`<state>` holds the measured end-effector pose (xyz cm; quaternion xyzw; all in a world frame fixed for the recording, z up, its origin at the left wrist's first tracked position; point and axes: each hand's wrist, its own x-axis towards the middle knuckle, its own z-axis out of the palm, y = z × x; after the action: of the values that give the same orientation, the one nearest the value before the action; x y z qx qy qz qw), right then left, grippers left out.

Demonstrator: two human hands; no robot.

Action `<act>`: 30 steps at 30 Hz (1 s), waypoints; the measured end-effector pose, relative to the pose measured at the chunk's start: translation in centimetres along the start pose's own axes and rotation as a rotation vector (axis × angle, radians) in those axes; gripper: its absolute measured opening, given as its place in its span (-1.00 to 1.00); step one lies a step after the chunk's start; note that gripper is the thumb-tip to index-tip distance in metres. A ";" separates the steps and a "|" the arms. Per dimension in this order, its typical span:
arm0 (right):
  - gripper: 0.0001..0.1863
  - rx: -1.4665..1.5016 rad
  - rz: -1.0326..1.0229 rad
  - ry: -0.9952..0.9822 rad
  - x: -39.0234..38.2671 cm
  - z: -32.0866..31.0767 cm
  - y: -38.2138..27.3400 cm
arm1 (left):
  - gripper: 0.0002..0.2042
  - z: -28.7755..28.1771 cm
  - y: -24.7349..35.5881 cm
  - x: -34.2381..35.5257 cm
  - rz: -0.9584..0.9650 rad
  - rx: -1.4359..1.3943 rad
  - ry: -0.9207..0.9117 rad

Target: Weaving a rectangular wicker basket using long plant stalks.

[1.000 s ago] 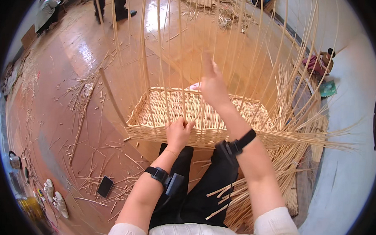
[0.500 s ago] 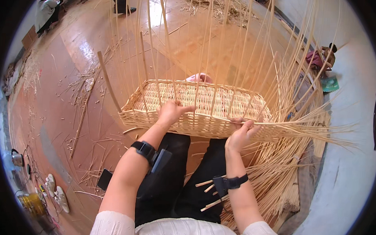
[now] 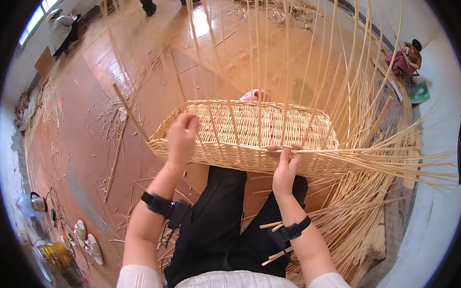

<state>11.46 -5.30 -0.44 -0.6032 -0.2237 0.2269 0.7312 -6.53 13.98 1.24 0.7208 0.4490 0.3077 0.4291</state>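
Note:
A half-woven wicker basket (image 3: 251, 129) rests on my knees, with many long upright stakes (image 3: 274, 54) rising from its rim. My left hand (image 3: 180, 139) grips the near rim at the left, fingers curled over the woven edge. On the near rim's right half, my right hand (image 3: 286, 163) is pinching a thin willow rod (image 3: 372, 155) that runs off to the right along the basket's edge. Both wrists wear black straps.
A bundle of loose willow rods (image 3: 360, 219) lies on the floor at my right. Cut scraps litter the wooden floor (image 3: 88, 139) at left. Shoes (image 3: 87, 238), a wire coil and a kettle sit lower left. A person (image 3: 408, 56) sits at the far right.
My right hand came down from the upright stakes to the near rim and took hold of a rod. The left hand shifted left along the rim. The basket sits closer and larger in view.

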 end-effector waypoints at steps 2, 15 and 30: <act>-0.88 -0.042 0.008 -0.041 -0.2 -0.5 0.4 | -0.78 3.6 0.7 -1.3 0.096 -0.167 -0.153; -0.44 -0.907 -0.705 -0.452 8.3 7.9 -9.8 | -0.68 8.3 -1.0 -1.5 0.018 0.095 -0.295; -0.42 0.104 -0.169 0.169 3.3 -4.0 -5.7 | -0.45 7.8 -0.1 1.2 -0.125 0.219 -0.581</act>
<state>16.84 -7.37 4.62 -0.5605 -0.1993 0.1242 0.7942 0.44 12.42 -2.22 0.7915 0.3815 0.0117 0.4773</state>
